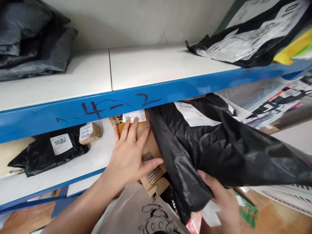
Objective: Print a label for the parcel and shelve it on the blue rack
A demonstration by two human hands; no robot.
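Observation:
My left hand (130,151) lies flat with spread fingers on a brown cardboard box (154,177), which has a barcode and a white label (134,116) at its far end. The box sits partly under the blue shelf edge. Against its right side leans a large black plastic parcel bag (219,143) with a white shipping label (195,113). My right hand (224,201) grips this bag from below, thumb on its near side and the other fingers hidden. A piece of white paper (211,213) shows beside that hand.
A blue shelf beam (122,102) marked "4-2" crosses above my hands. Black parcels (31,42) and a labelled black bag (246,42) lie on the upper shelf. Below left are another black parcel (53,149) and a small brown packet (90,133). More parcels (280,100) fill the right.

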